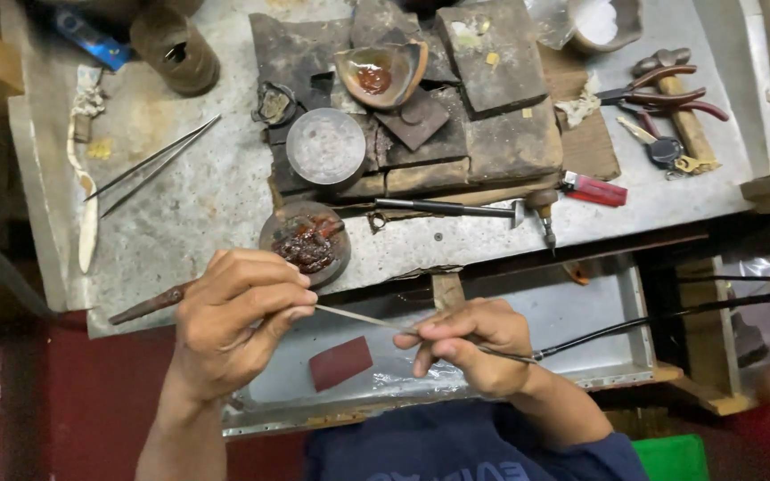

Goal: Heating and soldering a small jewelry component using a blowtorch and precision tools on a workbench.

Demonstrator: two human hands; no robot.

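Thin pale wire (358,317): its end is hidden inside the right hand (470,343). Rusty tool's (149,305) tip is covered by left fingers (269,289). White round container (603,22) is cut by the top edge.

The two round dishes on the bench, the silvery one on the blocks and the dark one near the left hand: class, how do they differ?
The silvery dish looks pale and holds nothing dark; the dark dish holds lumpy red-brown material. The silvery dish sits up on the charred blocks; the dark dish sits on the bench top, right beside the left hand. Both are round, shallow and similar in size.
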